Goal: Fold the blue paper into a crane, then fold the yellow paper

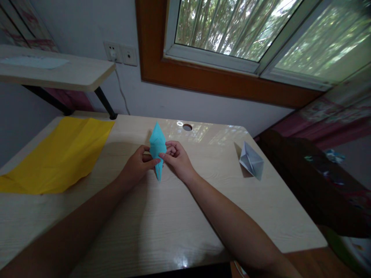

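Folded blue paper (158, 146) is left of the desk hole (187, 127) and nearer the camera, the left hand (141, 163) and right hand (179, 160) both pinching it, some fingertips hidden; left of the hole, a yellow sheet (65, 154) runs out of view

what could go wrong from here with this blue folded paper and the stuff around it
The blue folded paper is pinched between the left hand and right hand, so uneven pressure might crease or tear it. Its narrow lower points look slim and could bend. The pale folded paper sits near the table's right edge, so a bump might knock it off.
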Motion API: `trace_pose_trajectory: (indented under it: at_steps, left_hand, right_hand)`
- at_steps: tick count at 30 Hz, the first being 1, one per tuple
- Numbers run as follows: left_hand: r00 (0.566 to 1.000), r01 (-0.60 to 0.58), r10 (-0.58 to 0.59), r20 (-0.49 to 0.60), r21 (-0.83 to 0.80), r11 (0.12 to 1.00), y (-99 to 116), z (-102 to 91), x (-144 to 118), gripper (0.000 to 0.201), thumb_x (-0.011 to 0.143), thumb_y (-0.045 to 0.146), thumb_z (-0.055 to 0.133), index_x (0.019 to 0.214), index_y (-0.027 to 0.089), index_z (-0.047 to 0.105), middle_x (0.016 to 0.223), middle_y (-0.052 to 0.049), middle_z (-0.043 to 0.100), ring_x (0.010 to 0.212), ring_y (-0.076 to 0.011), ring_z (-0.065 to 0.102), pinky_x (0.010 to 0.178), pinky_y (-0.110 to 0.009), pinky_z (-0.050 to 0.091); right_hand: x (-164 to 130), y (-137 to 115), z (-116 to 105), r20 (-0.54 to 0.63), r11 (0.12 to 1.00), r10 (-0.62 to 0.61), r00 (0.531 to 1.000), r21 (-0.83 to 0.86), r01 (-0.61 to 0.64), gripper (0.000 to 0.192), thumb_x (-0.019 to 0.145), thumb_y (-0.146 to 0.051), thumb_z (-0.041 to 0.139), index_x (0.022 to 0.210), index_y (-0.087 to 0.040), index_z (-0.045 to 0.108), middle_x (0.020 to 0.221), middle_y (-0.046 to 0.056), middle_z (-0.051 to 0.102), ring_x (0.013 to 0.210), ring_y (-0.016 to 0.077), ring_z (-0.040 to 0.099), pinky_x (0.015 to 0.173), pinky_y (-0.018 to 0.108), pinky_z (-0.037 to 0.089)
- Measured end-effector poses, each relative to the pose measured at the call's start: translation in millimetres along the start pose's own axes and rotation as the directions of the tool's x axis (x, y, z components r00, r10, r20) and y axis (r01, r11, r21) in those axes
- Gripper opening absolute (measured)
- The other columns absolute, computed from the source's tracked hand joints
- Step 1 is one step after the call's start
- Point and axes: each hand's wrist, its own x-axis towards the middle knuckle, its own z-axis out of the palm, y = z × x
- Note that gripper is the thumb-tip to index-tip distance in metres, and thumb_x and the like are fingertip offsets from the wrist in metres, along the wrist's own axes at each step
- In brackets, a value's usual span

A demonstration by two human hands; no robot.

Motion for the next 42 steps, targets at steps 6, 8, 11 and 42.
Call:
trace_pose_trajectory:
  at_steps: [6,8,11,42]
  left_hand:
    - [0.999,-0.004,0.003,0.033,0.008,1.000,2.6,-0.3,-1.0,0.042,0.078,0.052,0.079,0.098,0.018,0.065,0.093,-0.007,0.077,0.087,-0.0256,0.075,0.078,-0.039,0.063]
    - [1.000,-0.015,0.015,0.007,0.029,0.999,4.7,-0.5,-1.3,0.041,0.078,0.055,0.078,0.094,0.018,0.068,0.088,-0.005,0.076,0.083,-0.0245,0.074,0.076,-0.038,0.063]
    - [1.000,-0.008,0.010,-0.027,0.056,0.998,8.2,-0.5,-1.7,0.041,0.076,0.058,0.078,0.083,0.019,0.068,0.078,-0.002,0.073,0.074,-0.0226,0.072,0.072,-0.036,0.063]
    - [0.866,-0.409,0.470,-0.170,0.297,0.863,10.7,-7.5,-16.7,0.019,0.090,0.039,0.071,0.102,0.026,0.077,0.084,0.000,0.063,0.059,-0.0105,0.063,0.057,-0.023,0.052]
  right_hand:
    - [-0.8,1.5,-1.3,-0.010,0.999,0.033,0.999,-0.035,-0.033,0.042,0.072,-0.039,0.088,0.102,-0.025,0.062,0.070,-0.008,0.064,0.060,0.0108,0.061,0.061,0.026,0.051]
    - [-1.1,1.0,-1.5,-0.017,0.998,0.030,0.999,-0.052,-0.031,0.039,0.071,-0.040,0.088,0.099,-0.024,0.065,0.071,-0.007,0.065,0.062,0.0102,0.060,0.063,0.025,0.050]
    - [-1.5,0.2,-1.8,-0.014,0.998,0.037,0.999,-0.056,-0.038,0.035,0.072,-0.041,0.088,0.094,-0.023,0.067,0.074,-0.005,0.067,0.065,0.0100,0.060,0.066,0.025,0.049]
    - [-20.7,-8.2,6.6,-0.034,0.947,-0.216,0.976,-0.252,0.200,0.017,0.088,-0.034,0.073,0.103,-0.027,0.075,0.083,0.002,0.075,0.069,0.0173,0.072,0.068,0.034,0.060]
